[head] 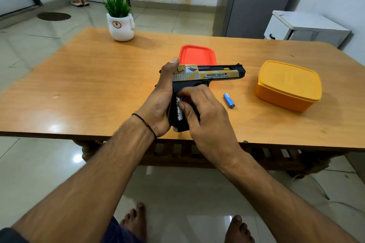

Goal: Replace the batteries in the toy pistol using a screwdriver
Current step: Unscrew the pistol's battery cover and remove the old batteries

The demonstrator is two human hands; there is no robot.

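The toy pistol (215,74) is gripped at its back end by the left hand (160,104), w/ the barrel pointed out to the right. The right hand (205,116) is curled round the grip, thumb pressed on a silver battery (179,111) in the open slot. A blue battery (229,100) is left on the tabletop (98,85), just right of the right hand. The silver one is prob. being worked in or out, so the pistol should be kept steady & the battery pushed flat, not tilted.
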